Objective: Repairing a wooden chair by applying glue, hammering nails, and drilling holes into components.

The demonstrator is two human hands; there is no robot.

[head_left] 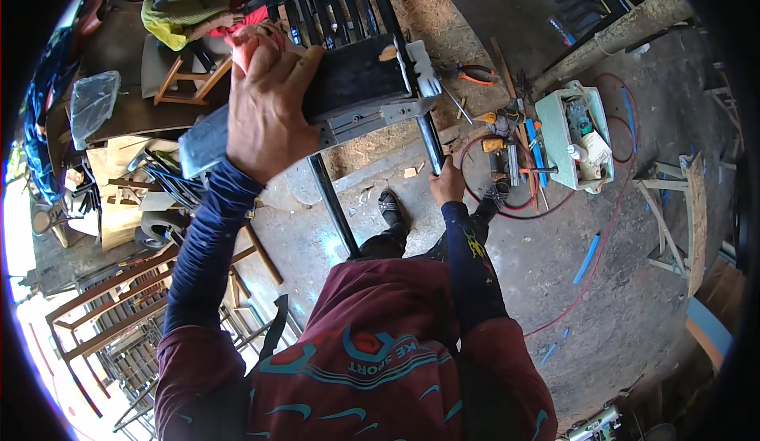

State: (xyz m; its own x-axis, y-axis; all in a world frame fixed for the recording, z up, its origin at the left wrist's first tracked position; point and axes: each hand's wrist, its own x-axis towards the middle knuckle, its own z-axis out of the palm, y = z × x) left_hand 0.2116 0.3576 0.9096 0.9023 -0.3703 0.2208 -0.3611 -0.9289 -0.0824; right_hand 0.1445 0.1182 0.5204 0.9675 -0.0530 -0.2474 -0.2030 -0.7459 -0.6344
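Observation:
A black chair with a slatted section lies tilted before me across a sawdust-covered worktop. My left hand is closed on a pink cloth, resting on the chair's dark flat panel, whose contact with the cloth is partly hidden. My right hand grips a black chair leg at its lower end. A grey strip with small holes runs along the panel's near edge. Orange-handled pliers lie to the right of the chair.
A co-worker in yellow is at the top left. Right of me are a pale toolbox, red hose, a post and a wooden stand. Wooden frames, wood offcuts and a tire lie to the left.

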